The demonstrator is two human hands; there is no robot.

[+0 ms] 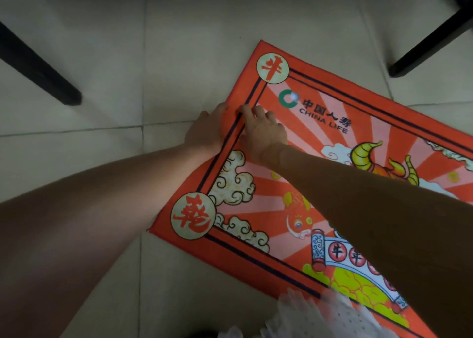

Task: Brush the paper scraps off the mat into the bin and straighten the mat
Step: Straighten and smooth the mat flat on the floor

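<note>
A red-orange mat (pixel 332 138) with cartoon cattle, clouds and a "China Life" logo lies askew on the tiled floor, its left short edge running diagonally. My left hand (pixel 206 131) grips that edge from the floor side, thumb on the red border. Just right of it, my right hand (pixel 261 130) rests on the mat with fingers bent, the tips pinching the dark border line. A small pale speck (pixel 294 96) sits by the green logo; I cannot tell whether it is a paper scrap or glare. No bin is in view.
Black furniture legs slant onto the pale floor tiles at the left (pixel 38 66) and upper right (pixel 430 43). White dotted fabric (pixel 325 317) hangs over the mat's near edge at the bottom.
</note>
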